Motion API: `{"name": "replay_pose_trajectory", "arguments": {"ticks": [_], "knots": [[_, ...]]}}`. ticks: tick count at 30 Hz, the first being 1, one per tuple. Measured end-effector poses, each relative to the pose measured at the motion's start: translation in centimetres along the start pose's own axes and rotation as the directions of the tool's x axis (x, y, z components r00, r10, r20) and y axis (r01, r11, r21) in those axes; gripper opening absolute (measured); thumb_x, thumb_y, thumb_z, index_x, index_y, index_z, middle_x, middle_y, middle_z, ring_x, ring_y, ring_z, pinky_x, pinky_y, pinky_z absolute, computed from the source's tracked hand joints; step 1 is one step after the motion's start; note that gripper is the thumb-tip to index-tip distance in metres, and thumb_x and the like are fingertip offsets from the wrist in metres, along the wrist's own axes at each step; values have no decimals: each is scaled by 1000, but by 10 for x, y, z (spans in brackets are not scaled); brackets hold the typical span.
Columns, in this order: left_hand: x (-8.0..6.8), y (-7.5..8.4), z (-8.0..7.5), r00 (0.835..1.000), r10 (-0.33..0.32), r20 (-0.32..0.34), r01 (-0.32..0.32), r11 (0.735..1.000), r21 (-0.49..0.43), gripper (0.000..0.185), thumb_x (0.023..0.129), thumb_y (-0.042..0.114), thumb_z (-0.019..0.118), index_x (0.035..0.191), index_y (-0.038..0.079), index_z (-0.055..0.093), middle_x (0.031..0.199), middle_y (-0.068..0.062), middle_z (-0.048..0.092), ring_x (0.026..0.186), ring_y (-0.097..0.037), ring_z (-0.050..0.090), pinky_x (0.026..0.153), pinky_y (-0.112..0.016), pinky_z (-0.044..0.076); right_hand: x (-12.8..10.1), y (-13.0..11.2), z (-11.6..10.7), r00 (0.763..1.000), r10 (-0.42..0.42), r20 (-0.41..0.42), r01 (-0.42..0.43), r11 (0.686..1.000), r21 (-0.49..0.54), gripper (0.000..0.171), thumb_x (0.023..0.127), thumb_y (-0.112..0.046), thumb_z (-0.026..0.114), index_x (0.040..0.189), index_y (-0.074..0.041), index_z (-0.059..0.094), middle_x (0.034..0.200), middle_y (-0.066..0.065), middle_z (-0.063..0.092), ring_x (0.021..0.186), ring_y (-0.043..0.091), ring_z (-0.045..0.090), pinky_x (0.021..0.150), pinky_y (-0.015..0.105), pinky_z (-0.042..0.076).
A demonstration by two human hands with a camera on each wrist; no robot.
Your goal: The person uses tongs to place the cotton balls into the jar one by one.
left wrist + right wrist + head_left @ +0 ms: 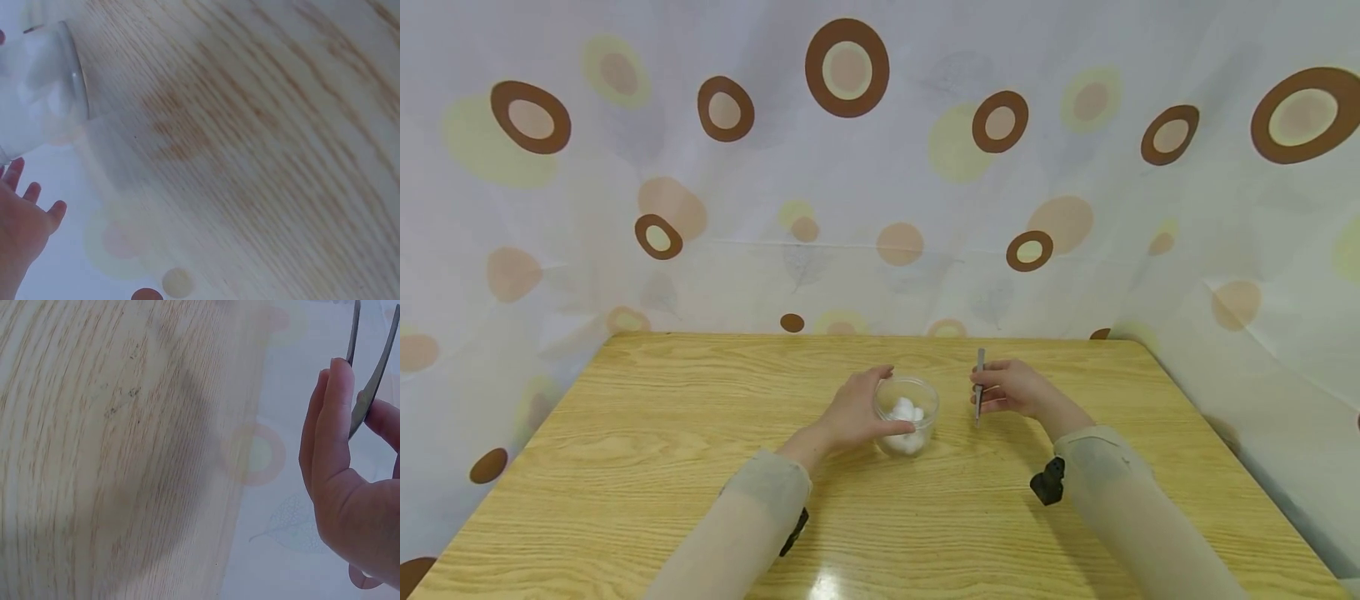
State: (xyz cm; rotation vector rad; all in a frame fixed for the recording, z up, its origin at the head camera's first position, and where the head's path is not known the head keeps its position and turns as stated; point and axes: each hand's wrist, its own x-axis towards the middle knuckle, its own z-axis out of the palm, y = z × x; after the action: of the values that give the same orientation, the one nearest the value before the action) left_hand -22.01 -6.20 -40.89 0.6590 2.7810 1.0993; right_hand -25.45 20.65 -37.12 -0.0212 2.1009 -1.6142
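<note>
My left hand (859,408) holds a clear plastic cup (886,446), thumb on the near side and fingers round the far left side. White cotton balls (904,410) lie inside the upright cup. In the left wrist view the cup (40,87) is cut off by the edge, and several fingers of the left hand (25,228) show beside it. To the right of the cup, my right hand (1011,388) pinches metal tweezers (979,402), tips downward above the table. The tweezers' two arms (374,381) stand apart in the right wrist view, their tips out of frame.
Both hands are over the far half of a wood-grain table (700,392). A pale curtain (737,183) with brown, peach and yellow circles hangs along the back and sides. Dark small devices (1049,482) are strapped to the wrists, over the sleeves.
</note>
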Motion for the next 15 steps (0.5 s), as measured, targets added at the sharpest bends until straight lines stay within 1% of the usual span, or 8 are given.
{"name": "replay_pose_trajectory", "arguments": {"ticks": [2, 5, 8, 10, 13, 15], "knots": [[0, 2, -2, 1000, 26, -2, -25, 998, 51, 87, 76, 51, 71, 144, 12, 33, 145, -7, 40, 135, -31, 33, 110, -52, 24, 0, 1, 0, 1000, -3, 1, 3, 1000, -6, 45, 98, -16, 47, 131, 12, 35, 80, -1, 60, 80, 14, 66, 71, 26, 55], [0, 3, -3, 999, 41, 6, -41, 993, 111, 82, 78, 52, 69, 143, 13, 36, 145, -8, 40, 136, -30, 31, 110, -53, 24, -1, 2, -2, 1000, -23, 21, 23, 1000, -14, 49, 96, -20, 52, 130, 12, 37, 83, 0, 61, 81, 14, 66, 72, 26, 55], [0, 4, -3, 999, 40, 9, -40, 991, 130, 80, 78, 52, 69, 142, 14, 37, 144, -7, 41, 136, -30, 31, 110, -53, 24, -1, 4, -5, 996, -56, 62, 57, 998, -14, 51, 93, -24, 57, 126, 12, 43, 85, 2, 63, 81, 15, 67, 72, 27, 55], [1, 3, -3, 999, 43, 6, -43, 989, 140, 80, 78, 52, 69, 141, 14, 38, 144, -7, 42, 136, -30, 32, 110, -52, 25, 0, 5, -5, 996, -66, 67, 69, 997, -35, 51, 91, -25, 60, 123, 12, 46, 84, 2, 66, 79, 13, 67, 71, 28, 55], [2, 3, -4, 999, 37, 9, -38, 987, 154, 80, 77, 53, 69, 141, 15, 39, 142, -5, 44, 135, -28, 33, 110, -51, 25, 3, 6, -2, 998, -56, 42, 60, 994, -90, 48, 91, -21, 60, 123, 12, 48, 82, 2, 68, 73, 11, 65, 70, 29, 55], [3, 3, -5, 999, 40, 9, -41, 987, 156, 80, 77, 54, 70, 140, 15, 40, 139, -4, 47, 134, -28, 34, 110, -52, 25, 5, 7, 2, 999, -36, 6, 37, 989, -141, 47, 92, -18, 58, 125, 13, 46, 81, 0, 67, 70, 8, 63, 69, 28, 55]]}}
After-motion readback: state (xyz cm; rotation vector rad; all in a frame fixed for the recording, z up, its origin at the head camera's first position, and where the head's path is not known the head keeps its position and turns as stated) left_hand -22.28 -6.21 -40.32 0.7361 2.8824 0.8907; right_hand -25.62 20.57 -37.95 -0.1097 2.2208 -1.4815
